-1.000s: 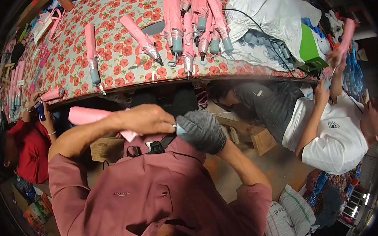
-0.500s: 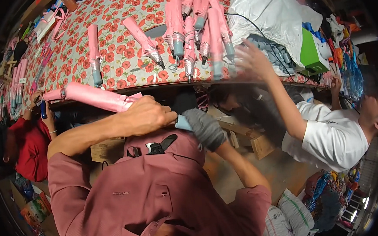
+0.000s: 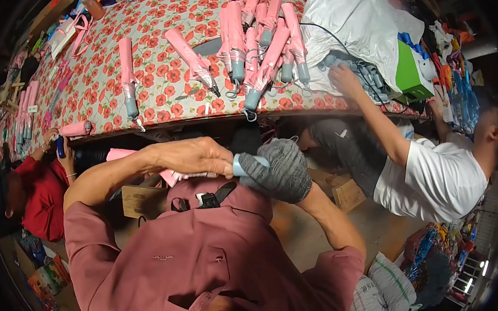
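Note:
A pink folding umbrella [image 3: 121, 154] lies across my lap, much of it hidden behind my left forearm. My bare left hand [image 3: 200, 158] is closed on it, just beside its grey-blue handle [image 3: 244, 165]. On my right hand [image 3: 279, 172] is a grey knitted glove, and its fingers wrap round the end of that handle. Beyond my hands, a pile of pink umbrellas [image 3: 235, 38] with grey-blue handles rests on the table. Two more umbrellas, one with a handle [image 3: 128, 77] and one ending in a dark tip [image 3: 191, 61], lie apart on the left.
A flowered cloth covers the table [image 3: 159, 112]. To the right, a person in white [image 3: 441, 177] reaches into grey handles [image 3: 364, 75] by a white sack [image 3: 346, 16] and a green box [image 3: 413, 69]. A person in red [image 3: 41, 193] sits left. Wooden stools [image 3: 142, 200] stand below.
The umbrella's pink body has dropped from above my left forearm to behind it. The right-hand person's hand moved to the grey handles. One umbrella now slants across the pile's front.

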